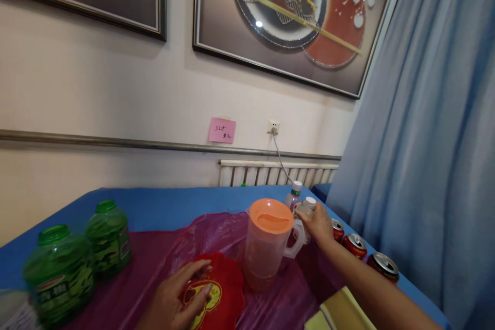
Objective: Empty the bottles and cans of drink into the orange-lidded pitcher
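Observation:
My right hand is closed around a clear plastic bottle with a white cap, behind the handle of a pitcher. The pitcher is translucent with an orange lid and stands upright. Just behind the held bottle is a second white-capped bottle with a green and red label. My left hand has its fingers apart over a red scalloped plate with a yellow pattern. Whether the fingers touch the plate I cannot tell.
Two green plastic jars stand at the left. Several red drink cans line the right side. A yellow item lies at the front right. A purple plastic sheet covers part of the blue table. A blue curtain hangs beyond.

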Motion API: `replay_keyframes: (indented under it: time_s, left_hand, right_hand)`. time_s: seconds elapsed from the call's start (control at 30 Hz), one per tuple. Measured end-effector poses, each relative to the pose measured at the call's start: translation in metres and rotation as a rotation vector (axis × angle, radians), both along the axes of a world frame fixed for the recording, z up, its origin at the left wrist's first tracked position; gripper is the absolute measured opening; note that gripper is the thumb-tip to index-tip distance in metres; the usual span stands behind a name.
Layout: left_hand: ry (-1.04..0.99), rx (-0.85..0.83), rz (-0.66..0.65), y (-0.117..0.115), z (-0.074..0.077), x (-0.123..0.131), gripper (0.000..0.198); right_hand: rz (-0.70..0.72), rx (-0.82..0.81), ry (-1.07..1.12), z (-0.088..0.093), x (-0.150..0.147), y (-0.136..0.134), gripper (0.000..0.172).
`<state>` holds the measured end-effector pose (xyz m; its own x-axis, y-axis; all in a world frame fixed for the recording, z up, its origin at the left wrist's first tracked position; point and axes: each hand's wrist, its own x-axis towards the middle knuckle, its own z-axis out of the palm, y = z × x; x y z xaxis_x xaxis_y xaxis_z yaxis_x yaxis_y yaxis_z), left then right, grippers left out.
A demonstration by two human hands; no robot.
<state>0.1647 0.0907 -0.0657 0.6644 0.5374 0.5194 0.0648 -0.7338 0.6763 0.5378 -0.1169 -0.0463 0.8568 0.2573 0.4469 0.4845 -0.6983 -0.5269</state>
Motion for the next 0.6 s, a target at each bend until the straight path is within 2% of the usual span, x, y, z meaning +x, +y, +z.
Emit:
replay_keyframes:
  time_s: [0.17,0.37,0.5,0.6]
  left_hand:
    - [0.02,0.045,-0.002,0.006,-0.007,-0.001,0.034]
    - [0.029,0.159,-0.054,0.019,-0.014,-0.001,0.034]
    - [-0.007,0.196,-0.044,0.017,-0.01,-0.001,0.032]
    - [-0.072,0.226,-0.022,0.011,-0.003,-0.003,0.03]
  right_hand:
    - [-0.055,-0.008,0.004,-0.009,0.006,0.014,0.07]
    - [-0.031,0.066,-0.048,-0.013,0.004,0.008,0.073]
    - [-0.013,0.179,-0.129,-0.008,-0.013,-0.022,0.072]
    - [-0.013,0.317,-0.207,-0.014,-0.05,-0.058,0.067]
